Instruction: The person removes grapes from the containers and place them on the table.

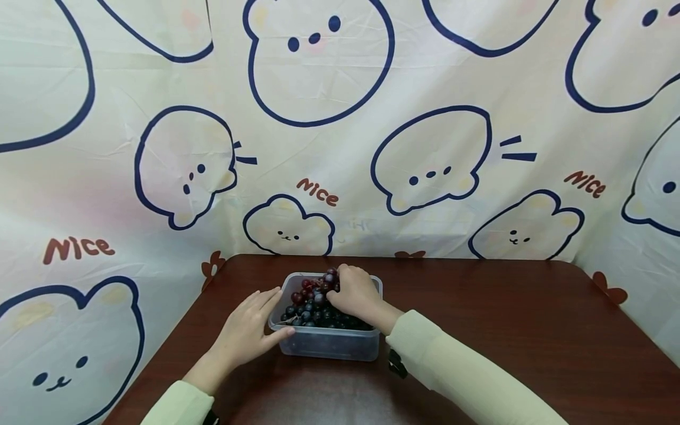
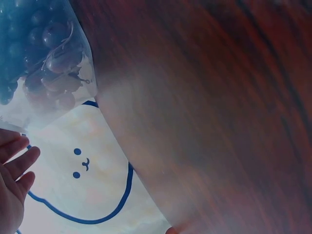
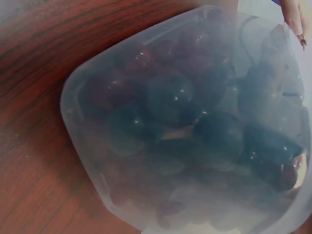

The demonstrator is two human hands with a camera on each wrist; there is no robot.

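Observation:
A clear plastic container (image 1: 329, 342) full of dark and reddish grapes (image 1: 313, 301) stands on the table. Over its right rear part, my right hand (image 1: 357, 292) has its fingers curled at the grapes and seems to grip the bunch, part of which rises to the rear rim. A brown stem shows by a fingertip (image 3: 292, 19) in the right wrist view. My left hand (image 1: 249, 327) rests against the container's left side, fingers extended along the rim and thumb near the front left corner. In the left wrist view, the left hand's fingers (image 2: 17, 165) look straight and spread.
The brown wooden table (image 1: 504, 330) extends on both sides of the container. A pale cloth (image 1: 350, 147) printed with cartoon bears hangs behind and beside the table. Dark straps show at the sleeve cuffs.

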